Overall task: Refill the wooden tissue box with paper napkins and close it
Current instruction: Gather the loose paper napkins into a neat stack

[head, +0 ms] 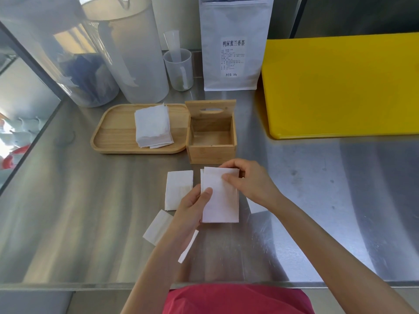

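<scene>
The wooden tissue box (212, 152) stands open and empty in the middle of the steel counter, its slotted lid (210, 109) tipped up at the back. Just in front of it, both hands hold a small stack of folded white napkins (221, 200). My left hand (192, 206) grips its left edge with the thumb on top. My right hand (247, 181) pinches its upper right corner. More folded napkins lie loose on the counter: one (178, 189) left of the held stack, another (157, 226) lower left. A thick napkin pile (153, 125) rests on a wooden tray (113, 137).
A yellow cutting board (340, 87) lies at the right. Behind the box stand a white tea pouch (233, 41), a small measuring cup (178, 69) and two tall clear containers (127, 48). The counter's front edge (90, 285) runs close to my body.
</scene>
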### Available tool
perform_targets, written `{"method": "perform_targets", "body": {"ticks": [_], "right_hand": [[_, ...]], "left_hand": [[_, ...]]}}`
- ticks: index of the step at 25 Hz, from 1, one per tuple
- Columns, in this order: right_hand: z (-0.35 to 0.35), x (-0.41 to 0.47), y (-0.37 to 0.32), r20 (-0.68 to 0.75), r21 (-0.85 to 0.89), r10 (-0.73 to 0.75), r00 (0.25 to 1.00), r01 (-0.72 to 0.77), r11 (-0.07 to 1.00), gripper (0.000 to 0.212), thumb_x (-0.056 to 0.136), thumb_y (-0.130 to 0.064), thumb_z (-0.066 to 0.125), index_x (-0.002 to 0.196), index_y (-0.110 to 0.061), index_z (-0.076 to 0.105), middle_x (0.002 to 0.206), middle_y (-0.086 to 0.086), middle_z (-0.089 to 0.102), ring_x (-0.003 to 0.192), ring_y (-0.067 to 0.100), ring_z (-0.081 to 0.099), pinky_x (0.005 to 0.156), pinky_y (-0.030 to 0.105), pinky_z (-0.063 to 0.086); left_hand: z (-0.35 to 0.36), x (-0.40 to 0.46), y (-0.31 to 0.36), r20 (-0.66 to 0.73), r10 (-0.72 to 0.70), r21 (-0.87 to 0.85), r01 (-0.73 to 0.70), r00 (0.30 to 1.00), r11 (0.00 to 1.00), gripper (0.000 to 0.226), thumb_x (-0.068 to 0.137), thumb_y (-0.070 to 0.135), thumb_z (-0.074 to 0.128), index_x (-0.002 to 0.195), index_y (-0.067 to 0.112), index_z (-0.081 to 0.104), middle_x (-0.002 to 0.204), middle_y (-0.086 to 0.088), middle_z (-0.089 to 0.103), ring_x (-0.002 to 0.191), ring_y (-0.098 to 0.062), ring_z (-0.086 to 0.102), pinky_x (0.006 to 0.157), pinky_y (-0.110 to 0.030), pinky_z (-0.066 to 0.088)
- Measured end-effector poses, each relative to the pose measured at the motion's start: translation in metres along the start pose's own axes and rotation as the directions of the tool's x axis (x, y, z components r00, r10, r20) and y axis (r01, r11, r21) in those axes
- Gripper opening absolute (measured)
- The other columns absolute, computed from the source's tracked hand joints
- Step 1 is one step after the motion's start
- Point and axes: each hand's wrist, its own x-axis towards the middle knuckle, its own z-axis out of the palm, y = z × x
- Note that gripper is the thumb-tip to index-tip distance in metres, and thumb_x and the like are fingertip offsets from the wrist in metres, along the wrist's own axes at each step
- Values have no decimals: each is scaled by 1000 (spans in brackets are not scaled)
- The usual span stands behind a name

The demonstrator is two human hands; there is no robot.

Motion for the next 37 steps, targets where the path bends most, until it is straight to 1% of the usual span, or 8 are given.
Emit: {"method": "perform_targets", "body": {"ticks": [11,14,17,21,27,30,35,37], "right_hand": [[-13,9,11,-35,-215,-16,999,8,977,25,91,-21,54,115,-15,59,117,4,65,94,11,56,83,24,47],[-24,19,39,-34,-546,77,996,-83,834,33,90,-21,54,122,-15,52,127,10,55,112,24,55,94,35,48],[-24,27,59,38,-711,160,986,-85,698,50,87,-23,58,133,-17,39,138,13,40,124,29,42,101,39,42],[-27,37,67,78,-679,216,973,-106,726,50,83,-27,63,127,-16,42,133,12,41,123,29,38,100,39,41],[-22,32,66,27,-589,210,977,-154,793,37,84,-21,62,118,-12,51,125,13,49,113,26,48,93,35,46],[-23,26,54,35,-393,189,981,-160,905,31,83,-20,64,110,-11,52,110,7,57,93,19,52,80,30,47],[-46,3,10,384,-83,142,912,-119,989,18,84,-27,63,93,-25,48,86,-12,54,77,5,55,58,8,48],[-50,-4,-4,481,67,81,873,-129,989,9,87,-29,58,89,-31,50,87,-13,58,80,4,62,62,9,52]], "left_hand": [[-3,2,-4,-42,-13,31,14,999,999,24,98,19,40,99,29,62,107,0,66,101,-20,61,79,-32,51],[-5,4,-4,-54,-33,0,33,998,999,24,98,18,39,107,24,61,114,-3,64,108,-23,59,90,-38,48],[-5,4,-5,-57,-27,-20,26,998,999,25,98,17,39,102,25,63,107,0,66,101,-19,60,82,-34,49],[-7,2,-6,-69,-34,-33,32,997,999,26,98,17,39,99,27,63,101,2,67,95,-19,61,64,-27,46],[-4,5,-7,-98,-62,-65,56,993,996,22,97,22,42,103,23,64,106,0,68,107,-23,61,90,-39,46],[-9,4,-9,-102,-47,-85,38,994,996,23,97,22,43,108,22,63,108,-1,68,108,-23,60,100,-43,44],[-15,6,-8,-144,-30,-109,14,989,994,26,99,19,38,109,22,61,111,-3,65,106,-22,58,98,-43,45],[-16,8,-9,-155,-34,-105,18,987,994,27,99,19,37,111,23,61,116,-4,65,111,-23,58,102,-43,44]]}}
